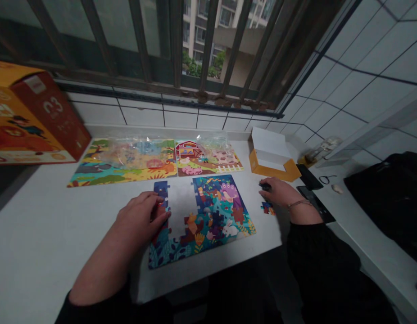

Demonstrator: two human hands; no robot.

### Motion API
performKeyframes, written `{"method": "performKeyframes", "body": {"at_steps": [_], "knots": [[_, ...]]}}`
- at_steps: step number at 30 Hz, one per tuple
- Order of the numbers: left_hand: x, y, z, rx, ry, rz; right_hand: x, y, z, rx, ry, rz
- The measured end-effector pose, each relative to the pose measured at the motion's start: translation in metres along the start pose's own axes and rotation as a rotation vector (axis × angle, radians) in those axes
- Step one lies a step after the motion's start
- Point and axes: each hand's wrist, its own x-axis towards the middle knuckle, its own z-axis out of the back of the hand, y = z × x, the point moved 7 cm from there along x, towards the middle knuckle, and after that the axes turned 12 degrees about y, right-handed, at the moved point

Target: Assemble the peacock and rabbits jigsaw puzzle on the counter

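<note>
A partly assembled jigsaw puzzle of colourful animals lies on the white table, with a gap in its upper left middle where the white surface shows. My left hand rests at the puzzle's left edge, thumb and fingers apart over the left column of pieces. To the right of the puzzle, my right hand has its fingers closed on a dark puzzle piece. Just below those fingers lie a few loose puzzle pieces, partly hidden by the hand.
Behind the puzzle lie a jungle picture puzzle and a farm picture puzzle, clear plastic bags on top. An open yellow box stands back right, beside a black phone. A large orange box is at left, a black bag at right.
</note>
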Motion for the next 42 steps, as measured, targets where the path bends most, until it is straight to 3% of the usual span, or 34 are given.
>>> {"method": "performKeyframes", "body": {"at_steps": [7, 11, 13, 17, 20, 22, 24, 29, 35, 39, 42], "knots": [[0.001, -0.008, 0.006, 0.008, 0.048, 0.041, -0.009, -0.017, 0.001, 0.141, -0.06, 0.039], [0.003, -0.025, 0.013, 0.081, 0.058, 0.151, -0.012, 0.01, 0.015, 0.185, -0.124, 0.073], [0.003, -0.033, 0.016, 0.135, 0.065, 0.195, -0.012, 0.05, 0.024, 0.234, -0.145, 0.185], [0.002, -0.04, 0.018, 0.151, 0.08, 0.226, -0.01, 0.175, 0.034, 0.27, -0.115, 0.569], [0.001, -0.04, 0.018, 0.154, 0.087, 0.225, -0.001, 0.26, 0.032, 0.287, -0.094, 0.772], [0.0, -0.04, 0.018, 0.145, 0.089, 0.219, 0.01, 0.299, 0.024, 0.294, -0.068, 0.846], [-0.001, -0.04, 0.018, 0.13, 0.081, 0.21, 0.022, 0.322, 0.013, 0.292, -0.044, 0.875], [-0.001, -0.038, 0.015, 0.103, 0.043, 0.186, 0.039, 0.334, -0.009, 0.27, -0.017, 0.931], [-0.001, -0.039, 0.011, 0.109, 0.042, 0.18, 0.036, 0.338, -0.015, 0.222, -0.026, 0.965], [-0.001, -0.041, 0.01, 0.13, 0.047, 0.177, 0.033, 0.327, 0.004, 0.233, -0.055, 0.946], [-0.001, -0.041, 0.009, 0.127, 0.034, 0.186, 0.036, 0.282, 0.039, 0.334, -0.217, 0.765]]}}
